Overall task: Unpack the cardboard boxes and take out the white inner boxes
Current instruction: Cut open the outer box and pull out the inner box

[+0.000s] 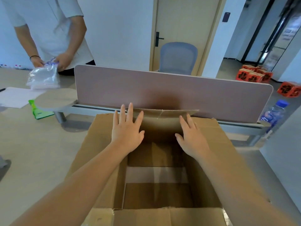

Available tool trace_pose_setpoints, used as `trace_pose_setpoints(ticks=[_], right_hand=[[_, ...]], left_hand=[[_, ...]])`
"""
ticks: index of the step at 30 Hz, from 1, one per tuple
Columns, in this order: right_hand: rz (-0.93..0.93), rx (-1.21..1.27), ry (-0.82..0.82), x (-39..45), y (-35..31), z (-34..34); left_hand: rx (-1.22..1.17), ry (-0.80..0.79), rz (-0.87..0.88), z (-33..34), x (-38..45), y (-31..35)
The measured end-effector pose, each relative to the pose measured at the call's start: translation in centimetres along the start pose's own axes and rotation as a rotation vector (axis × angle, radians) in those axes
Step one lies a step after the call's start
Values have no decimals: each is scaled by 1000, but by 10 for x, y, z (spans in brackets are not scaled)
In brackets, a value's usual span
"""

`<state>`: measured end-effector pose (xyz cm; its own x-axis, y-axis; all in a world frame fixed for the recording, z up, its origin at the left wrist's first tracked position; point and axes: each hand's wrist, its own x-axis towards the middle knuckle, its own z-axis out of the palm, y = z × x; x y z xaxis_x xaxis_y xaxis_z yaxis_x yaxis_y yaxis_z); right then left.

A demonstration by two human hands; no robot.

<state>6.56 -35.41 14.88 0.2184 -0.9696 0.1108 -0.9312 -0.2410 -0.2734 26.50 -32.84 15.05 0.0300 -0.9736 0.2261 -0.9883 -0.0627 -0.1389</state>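
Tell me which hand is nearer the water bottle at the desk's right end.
Right. The right hand rests open on the cardboard box's far flap, on the side toward the water bottle. The left hand lies flat further left, on that flap.

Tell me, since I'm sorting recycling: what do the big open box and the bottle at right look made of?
Open box: brown corrugated cardboard, matte, by its creased flaps and torn edges. Bottle: clear, probably plastic, with a blue cap and blue label.
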Motion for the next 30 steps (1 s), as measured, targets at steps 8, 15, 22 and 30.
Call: trace_pose_setpoints(ticks=[8, 15, 22, 30], right_hand=[[138, 5, -48, 60, 13, 15], [194, -150, -102, 83, 27, 30], [192, -234, -51, 51, 27, 33], [184, -282, -63, 24, 21, 34]], left_hand=[[-95, -38, -130, 29, 62, -11], [-161, -266, -74, 66, 78, -20], [-158, -264, 23, 66, 64, -26], [-133, -264, 45, 60, 37, -27]])
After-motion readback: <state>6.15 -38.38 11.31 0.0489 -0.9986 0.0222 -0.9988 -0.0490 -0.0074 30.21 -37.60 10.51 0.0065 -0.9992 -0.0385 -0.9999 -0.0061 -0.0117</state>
